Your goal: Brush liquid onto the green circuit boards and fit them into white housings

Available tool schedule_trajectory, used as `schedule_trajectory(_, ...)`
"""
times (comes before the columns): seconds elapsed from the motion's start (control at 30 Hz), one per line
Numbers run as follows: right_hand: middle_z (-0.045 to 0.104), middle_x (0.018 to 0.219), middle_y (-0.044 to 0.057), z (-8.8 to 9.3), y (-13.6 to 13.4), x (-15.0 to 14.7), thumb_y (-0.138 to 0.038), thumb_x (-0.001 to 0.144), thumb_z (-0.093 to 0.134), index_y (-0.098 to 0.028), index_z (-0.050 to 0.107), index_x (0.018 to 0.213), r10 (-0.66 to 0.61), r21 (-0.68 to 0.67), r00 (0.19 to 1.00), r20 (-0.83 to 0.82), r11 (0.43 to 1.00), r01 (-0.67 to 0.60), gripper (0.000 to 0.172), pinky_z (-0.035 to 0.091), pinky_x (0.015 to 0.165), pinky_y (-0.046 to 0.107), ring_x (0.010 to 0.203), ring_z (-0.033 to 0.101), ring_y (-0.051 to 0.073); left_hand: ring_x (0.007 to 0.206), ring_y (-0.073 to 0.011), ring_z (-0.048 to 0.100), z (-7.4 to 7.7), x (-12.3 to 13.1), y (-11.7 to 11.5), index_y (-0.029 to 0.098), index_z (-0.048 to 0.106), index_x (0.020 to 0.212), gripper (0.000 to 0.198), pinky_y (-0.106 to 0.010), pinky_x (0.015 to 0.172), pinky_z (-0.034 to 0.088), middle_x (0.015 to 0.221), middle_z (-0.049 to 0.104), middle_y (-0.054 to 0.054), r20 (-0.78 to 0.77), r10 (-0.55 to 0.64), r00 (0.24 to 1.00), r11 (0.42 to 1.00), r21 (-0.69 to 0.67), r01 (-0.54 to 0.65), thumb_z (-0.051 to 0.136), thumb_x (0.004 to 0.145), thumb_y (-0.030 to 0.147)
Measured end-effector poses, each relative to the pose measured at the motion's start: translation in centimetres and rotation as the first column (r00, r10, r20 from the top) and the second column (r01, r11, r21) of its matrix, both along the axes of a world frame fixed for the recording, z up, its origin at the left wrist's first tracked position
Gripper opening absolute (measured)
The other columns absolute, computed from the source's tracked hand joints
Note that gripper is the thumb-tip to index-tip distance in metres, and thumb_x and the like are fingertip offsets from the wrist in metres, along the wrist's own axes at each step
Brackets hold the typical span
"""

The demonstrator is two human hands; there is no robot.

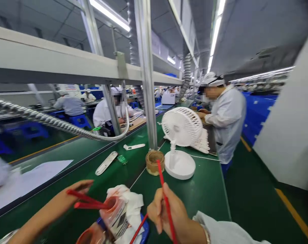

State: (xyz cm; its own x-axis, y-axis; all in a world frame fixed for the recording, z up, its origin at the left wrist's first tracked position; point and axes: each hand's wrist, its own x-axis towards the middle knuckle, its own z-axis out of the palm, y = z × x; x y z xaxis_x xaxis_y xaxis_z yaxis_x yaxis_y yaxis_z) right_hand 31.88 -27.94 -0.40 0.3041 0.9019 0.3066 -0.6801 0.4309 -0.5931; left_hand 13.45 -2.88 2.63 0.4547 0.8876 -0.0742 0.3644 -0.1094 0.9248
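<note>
**Two red sticks pinched at the mouth of a clear plastic bag on a green workbench**

Your left hand pinches the two sticks between thumb and curled fingers, their tips reaching into the bag's opening. The bag, smeared inside with an orange-red substance and carrying a dark-printed label, sits in a crumpled white tissue just beside your right hand. Below it shows the rim of a blue container. A second clear container, reddish inside, lies at the bottom edge, partly cut off.

Your right hand pinches an upright red stick between thumb and fingers, its upper end in front of a tan ring-shaped roll. Another red stick slants from near that hand; whether you hold it cannot be told.

Farther along the bench stand a white desk fan and a stack of white fan parts. A white plastic strip and a green circuit board lie left of the roll. A co-worker in a white smock works at the bench's far right, hands apart from yours.
</note>
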Motion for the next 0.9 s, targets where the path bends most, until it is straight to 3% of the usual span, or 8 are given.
schedule_trajectory(0.03,0.044,0.035,-0.002,0.3,-0.4,0.1,-0.052,0.088,0.042,-0.016,0.055,0.056,0.001,-0.007,1.000,-0.013,1.000,-0.002,0.050,0.020,0.043,0.023,0.032,0.034,0.007,0.087,-0.0274,0.064,0.5,0.3,0.9,0.015,0.070,0.085,0.028,-0.028,0.064,0.051,0.091,0.071,-0.007,-0.101,-0.125,0.987,0.988,0.083,0.134,0.076,0.057,0.018)
schedule_trajectory(0.17,0.041,0.036,-0.003,1.2,-1.6,0.8,-0.051,0.091,0.039,-0.017,0.059,0.059,-0.018,-0.047,1.000,0.007,0.999,0.019,0.050,0.022,0.050,0.025,0.039,0.036,0.010,0.092,-0.0219,0.061,1.1,2.7,4.7,0.010,0.066,0.098,0.030,-0.023,0.069,0.047,0.095,0.069,-0.005,-0.208,-0.104,0.973,0.973,0.182,0.143,0.068,0.071,0.022)
schedule_trajectory(0.27,0.041,0.035,-0.002,1.4,-1.7,1.1,-0.051,0.091,0.038,-0.018,0.058,0.059,-0.015,-0.075,1.000,0.025,0.997,0.017,0.050,0.022,0.052,0.027,0.040,0.032,0.010,0.098,-0.0213,0.058,0.1,4.7,6.9,0.011,0.062,0.102,0.026,-0.035,0.085,0.045,0.104,0.064,-0.006,-0.294,-0.078,0.953,0.953,0.258,0.158,0.062,0.079,0.024)
schedule_trajectory(0.37,0.040,0.034,-0.002,1.3,-1.5,1.1,-0.051,0.092,0.036,-0.018,0.058,0.059,0.002,-0.069,1.000,0.021,0.998,-0.001,0.052,0.021,0.051,0.027,0.040,0.029,0.010,0.104,-0.0237,0.055,-1.5,5.8,8.3,0.014,0.057,0.108,0.029,-0.046,0.090,0.043,0.115,0.057,-0.008,-0.409,-0.048,0.911,0.937,0.299,0.183,0.058,0.083,0.028)
schedule_trajectory(0.5,0.041,0.036,-0.002,1.0,-1.7,0.9,-0.049,0.093,0.033,-0.018,0.059,0.061,0.044,-0.059,0.999,0.025,0.997,-0.043,0.051,0.020,0.050,0.027,0.041,0.030,0.011,0.102,-0.0247,0.055,-3.4,5.5,9.0,0.014,0.053,0.114,0.035,-0.046,0.087,0.045,0.115,0.056,-0.008,-0.550,-0.020,0.835,0.928,0.301,0.220,0.055,0.085,0.033)
schedule_trajectory(0.7,0.042,0.038,-0.002,1.1,-2.0,0.8,-0.049,0.093,0.034,-0.018,0.060,0.063,0.078,-0.058,0.995,0.066,0.996,-0.075,0.050,0.021,0.051,0.027,0.042,0.031,0.011,0.091,-0.0216,0.058,-4.1,3.7,8.6,0.012,0.061,0.092,0.026,-0.041,0.082,0.047,0.096,0.062,-0.004,-0.666,-0.027,0.746,0.939,0.239,0.248,0.055,0.084,0.036)
schedule_trajectory(0.8,0.045,0.040,-0.001,1.1,-2.0,0.8,-0.049,0.093,0.033,-0.018,0.060,0.064,0.087,-0.039,0.993,0.082,0.996,-0.084,0.050,0.021,0.051,0.026,0.044,0.031,0.011,0.088,-0.0193,0.059,-3.7,3.5,8.6,0.013,0.061,0.089,0.024,-0.040,0.082,0.047,0.093,0.063,-0.005,-0.667,-0.007,0.745,0.947,0.235,0.220,0.057,0.083,0.036)
schedule_trajectory(0.9,0.046,0.042,0.000,1.0,-2.1,0.8,-0.049,0.093,0.034,-0.018,0.060,0.064,0.106,-0.028,0.990,0.089,0.994,-0.104,0.050,0.022,0.051,0.026,0.044,0.032,0.011,0.094,-0.0224,0.058,-3.5,3.9,8.8,0.013,0.059,0.100,0.031,-0.041,0.083,0.047,0.102,0.061,-0.006,-0.621,0.008,0.784,0.950,0.249,0.187,0.054,0.084,0.039)
